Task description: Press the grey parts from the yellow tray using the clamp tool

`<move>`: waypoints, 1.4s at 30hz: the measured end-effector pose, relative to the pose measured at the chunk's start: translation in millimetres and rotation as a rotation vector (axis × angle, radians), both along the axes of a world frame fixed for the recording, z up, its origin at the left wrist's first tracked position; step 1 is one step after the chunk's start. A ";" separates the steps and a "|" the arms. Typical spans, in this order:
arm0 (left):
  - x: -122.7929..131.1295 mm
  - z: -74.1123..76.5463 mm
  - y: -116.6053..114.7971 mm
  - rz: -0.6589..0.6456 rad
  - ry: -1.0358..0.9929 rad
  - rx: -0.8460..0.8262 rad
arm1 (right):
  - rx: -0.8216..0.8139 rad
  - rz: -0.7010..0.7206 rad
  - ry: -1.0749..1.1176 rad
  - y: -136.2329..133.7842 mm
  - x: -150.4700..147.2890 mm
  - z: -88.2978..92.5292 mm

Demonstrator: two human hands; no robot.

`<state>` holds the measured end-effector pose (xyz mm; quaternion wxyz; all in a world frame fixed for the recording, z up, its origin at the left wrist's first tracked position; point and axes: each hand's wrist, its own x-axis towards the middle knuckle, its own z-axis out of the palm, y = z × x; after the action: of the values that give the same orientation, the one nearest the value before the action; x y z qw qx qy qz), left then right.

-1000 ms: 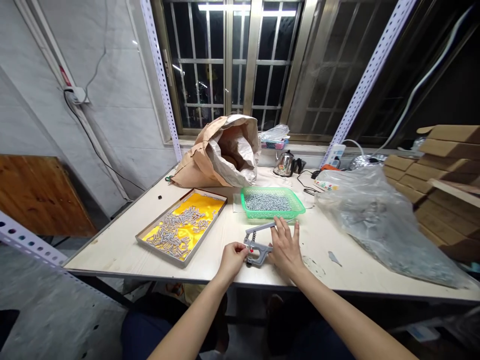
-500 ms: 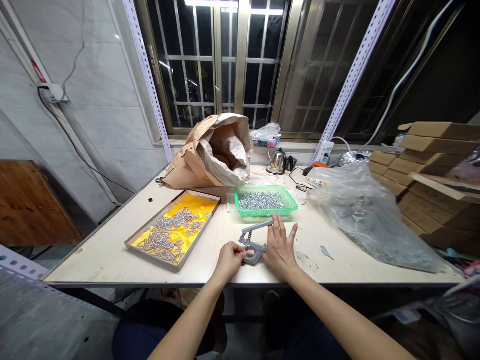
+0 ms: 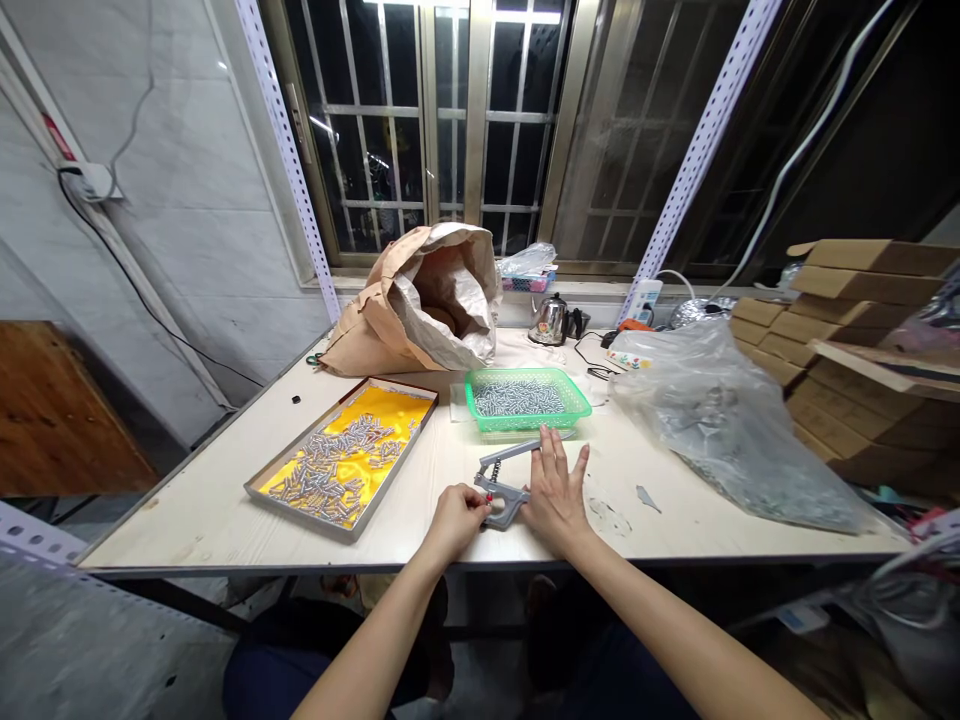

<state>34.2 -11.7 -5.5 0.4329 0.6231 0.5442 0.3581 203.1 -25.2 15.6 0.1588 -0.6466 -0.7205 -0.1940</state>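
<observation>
A grey metal tool (image 3: pixel 508 507) with two arms and a coil spring between them lies near the table's front edge. My left hand (image 3: pixel 456 520) pinches a small red-ended part at the tool's left side. Spread over the tool's right side is my right hand (image 3: pixel 556 495), its fingers apart and touching the grey handles. Just behind the tool stands a green basket (image 3: pixel 529 422) full of small metal pieces. To the left, a shallow tray (image 3: pixel 300 517) lined with yellow cloth holds many small springs.
A large open paper sack (image 3: pixel 375 325) lies at the back. Behind the basket stands a metal kettle (image 3: pixel 550 322). A clear plastic bag (image 3: pixel 720 430) covers the table's right side, beside stacked cardboard boxes (image 3: pixel 862 400). A grey scrap (image 3: pixel 647 498) lies right of my hand.
The whole view has shifted slightly, so everything appears a little further left. Both hands keep nearly the same places on the tool.
</observation>
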 end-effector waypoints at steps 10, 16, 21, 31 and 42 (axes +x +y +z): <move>-7.0 2.3 -5.7 -0.009 -0.167 -0.091 | 0.050 0.095 0.007 3.2 2.9 3.9; -28.7 11.8 -8.9 0.189 -0.198 -0.069 | -0.232 0.112 -0.057 16.2 12.1 8.4; -27.2 16.3 -9.2 0.191 -0.244 -0.084 | -0.296 0.132 -0.080 29.3 4.4 4.1; -13.1 16.7 -7.2 0.099 -0.275 -0.203 | -0.086 0.141 -0.011 17.1 -6.6 16.7; 10.5 62.4 50.6 0.263 -0.255 0.160 | 0.030 0.046 0.083 -9.2 27.1 -10.8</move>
<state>44.6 38.9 56.9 0.3968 0.5287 0.5313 0.5298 230.3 -34.5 4.8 0.2028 -0.6350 -0.7248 -0.1742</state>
